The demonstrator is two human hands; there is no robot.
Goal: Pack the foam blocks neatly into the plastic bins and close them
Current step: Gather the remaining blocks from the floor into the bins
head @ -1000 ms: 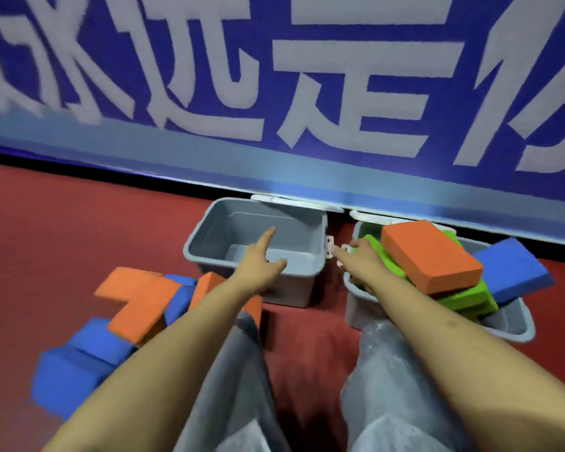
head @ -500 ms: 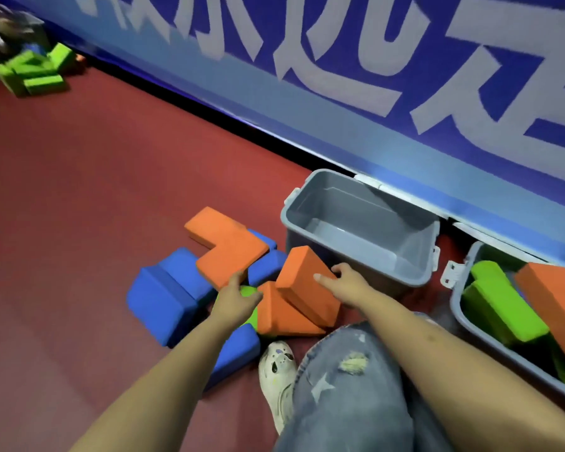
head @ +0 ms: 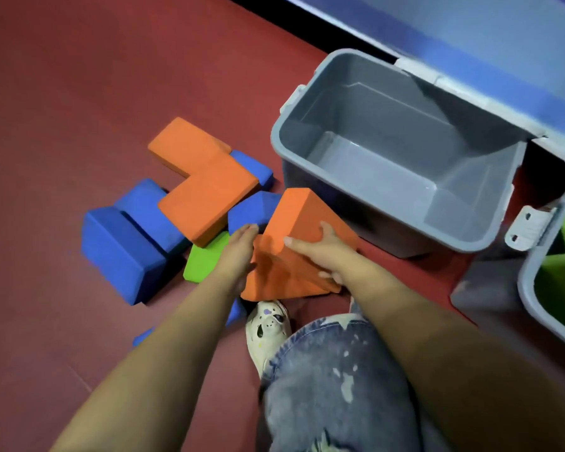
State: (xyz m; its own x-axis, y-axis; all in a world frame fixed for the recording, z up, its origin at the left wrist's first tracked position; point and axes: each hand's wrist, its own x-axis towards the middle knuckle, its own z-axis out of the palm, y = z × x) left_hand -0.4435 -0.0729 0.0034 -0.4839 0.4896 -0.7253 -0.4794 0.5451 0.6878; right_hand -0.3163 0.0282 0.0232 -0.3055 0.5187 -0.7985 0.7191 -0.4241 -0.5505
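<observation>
My left hand (head: 238, 256) lies flat against the left side of the tilted orange foam block (head: 294, 243), just left of the empty grey plastic bin (head: 405, 177); my right hand (head: 323, 252) curls over its top edge. It looks light and squashy, so I'd squeeze its broad sides.

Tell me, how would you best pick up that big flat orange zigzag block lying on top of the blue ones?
Probably by its two long side faces, one hand on each, coming from above. The orange zigzag block lies flat on the blue blocks, too broad for one hand, and its sides stand clear. Both hands are now on another orange block.
</observation>
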